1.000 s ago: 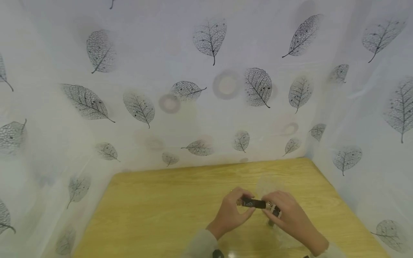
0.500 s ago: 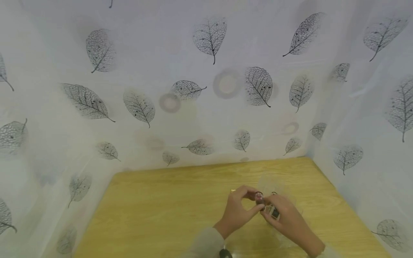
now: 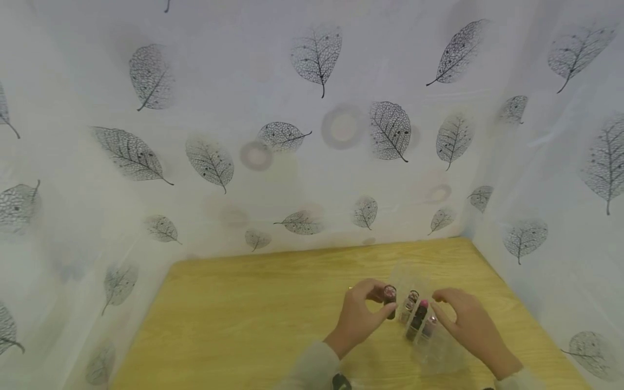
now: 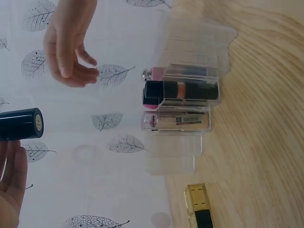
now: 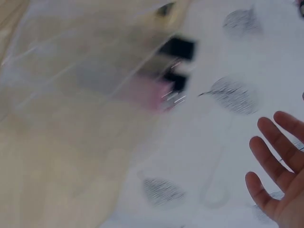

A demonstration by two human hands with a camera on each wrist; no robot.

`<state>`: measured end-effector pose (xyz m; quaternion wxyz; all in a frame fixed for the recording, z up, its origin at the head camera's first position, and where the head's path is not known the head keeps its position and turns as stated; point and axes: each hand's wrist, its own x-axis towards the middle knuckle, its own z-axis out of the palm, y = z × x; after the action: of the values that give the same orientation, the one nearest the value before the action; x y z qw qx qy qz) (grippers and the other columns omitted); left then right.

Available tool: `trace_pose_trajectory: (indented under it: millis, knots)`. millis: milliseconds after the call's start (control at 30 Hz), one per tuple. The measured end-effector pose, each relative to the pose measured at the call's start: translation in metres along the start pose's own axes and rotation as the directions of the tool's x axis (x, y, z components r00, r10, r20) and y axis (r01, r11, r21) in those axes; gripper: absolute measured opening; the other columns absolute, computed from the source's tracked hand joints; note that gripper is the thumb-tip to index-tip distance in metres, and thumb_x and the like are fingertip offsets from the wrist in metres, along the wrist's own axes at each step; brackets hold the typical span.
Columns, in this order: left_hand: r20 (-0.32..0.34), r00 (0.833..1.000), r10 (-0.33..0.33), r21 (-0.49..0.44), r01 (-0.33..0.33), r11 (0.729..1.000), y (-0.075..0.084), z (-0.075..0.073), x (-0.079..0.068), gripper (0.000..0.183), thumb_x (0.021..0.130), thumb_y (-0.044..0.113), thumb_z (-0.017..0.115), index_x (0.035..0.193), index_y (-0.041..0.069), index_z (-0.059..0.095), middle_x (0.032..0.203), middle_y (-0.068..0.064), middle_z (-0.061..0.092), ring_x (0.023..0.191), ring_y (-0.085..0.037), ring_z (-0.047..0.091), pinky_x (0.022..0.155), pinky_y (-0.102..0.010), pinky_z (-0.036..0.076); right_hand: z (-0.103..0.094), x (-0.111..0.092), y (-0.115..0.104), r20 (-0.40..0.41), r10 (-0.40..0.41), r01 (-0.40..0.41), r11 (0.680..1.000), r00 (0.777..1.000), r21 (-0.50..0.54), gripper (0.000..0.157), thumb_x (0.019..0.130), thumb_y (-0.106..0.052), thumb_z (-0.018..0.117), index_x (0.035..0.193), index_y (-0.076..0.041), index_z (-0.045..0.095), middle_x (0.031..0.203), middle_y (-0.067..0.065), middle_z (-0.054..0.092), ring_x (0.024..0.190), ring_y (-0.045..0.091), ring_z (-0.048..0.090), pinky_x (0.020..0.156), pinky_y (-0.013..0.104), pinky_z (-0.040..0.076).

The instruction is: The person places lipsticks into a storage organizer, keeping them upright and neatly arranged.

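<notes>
My left hand (image 3: 363, 314) pinches a dark lipstick tube (image 3: 390, 300) between thumb and fingers, upright, its round patterned end facing up. In the left wrist view the same tube (image 4: 21, 124) appears black with a small round label on its end. My right hand (image 3: 470, 322) holds nothing, its fingers apart beside a clear lipstick organizer (image 3: 441, 355). Several cosmetic tubes stand in the organizer's slots, among them a black tube (image 4: 180, 90) with a copper band, a pink-topped one (image 3: 423, 305) and a clear-capped tube (image 4: 175, 120).
A gold and black tube (image 4: 199, 204) lies on the wooden table (image 3: 244, 314), mostly hidden behind my left hand in the head view. Leaf-patterned white sheeting (image 3: 302, 179) surrounds the table at the back and both sides.
Both hands were at the dark tube, which lay level; it has been turned upright in my left hand. My right hand has let go and moved right, uncovering the tubes in the organizer.
</notes>
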<state>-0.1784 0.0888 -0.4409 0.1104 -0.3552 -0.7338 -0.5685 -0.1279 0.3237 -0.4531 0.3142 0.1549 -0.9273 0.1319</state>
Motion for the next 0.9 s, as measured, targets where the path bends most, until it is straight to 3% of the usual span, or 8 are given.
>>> trace_pose_trajectory:
  millis: [167, 400, 700, 900]
  knots:
    - [0.010, 1.000, -0.012, 0.014, 0.012, 1.000, -0.005, 0.003, -0.002, 0.023, 0.079, 0.010, 0.073, 0.098, 0.006, 0.061, 0.091, -0.005, 0.067, 0.078, -0.006, 0.062, 0.071, -0.016, 0.054, 0.012, -0.027, 0.035, 0.092, 0.122, -0.110, 0.985, 0.988, -0.130, 0.019, 0.072, -0.011, 0.072, 0.087, -0.005, 0.063, 0.079, 0.006, 0.066, 0.072, 0.025, 0.061, 0.064, 0.046, 0.049]
    - [0.012, 1.000, -0.017, 0.052, 0.016, 0.999, -0.013, 0.009, -0.002, 0.021, 0.081, 0.014, 0.071, 0.099, 0.009, 0.061, 0.092, -0.002, 0.067, 0.080, -0.003, 0.061, 0.071, -0.017, 0.054, 0.024, -0.057, 0.053, 0.223, 0.252, -0.194, 0.948, 0.942, -0.254, 0.019, 0.077, -0.018, 0.069, 0.087, -0.002, 0.064, 0.081, 0.013, 0.067, 0.073, 0.032, 0.062, 0.061, 0.052, 0.049]
    - [0.025, 0.999, -0.022, 0.099, 0.019, 0.995, -0.028, 0.023, 0.008, 0.022, 0.083, 0.015, 0.071, 0.101, 0.010, 0.060, 0.094, -0.001, 0.066, 0.082, -0.002, 0.061, 0.071, -0.011, 0.051, 0.030, -0.068, 0.055, 0.251, 0.251, -0.184, 0.947, 0.935, -0.262, 0.014, 0.079, -0.016, 0.064, 0.088, -0.004, 0.063, 0.081, 0.012, 0.066, 0.072, 0.029, 0.062, 0.060, 0.047, 0.050]
    - [0.084, 0.996, -0.021, 0.113, 0.011, 0.993, -0.035, 0.043, 0.014, 0.022, 0.083, 0.015, 0.070, 0.102, 0.010, 0.059, 0.094, 0.000, 0.065, 0.081, 0.000, 0.060, 0.071, -0.010, 0.051, 0.032, -0.070, 0.055, 0.272, 0.170, -0.080, 0.946, 0.947, -0.314, 0.010, 0.078, -0.016, 0.062, 0.084, -0.009, 0.059, 0.075, 0.004, 0.060, 0.065, 0.018, 0.057, 0.053, 0.036, 0.045]
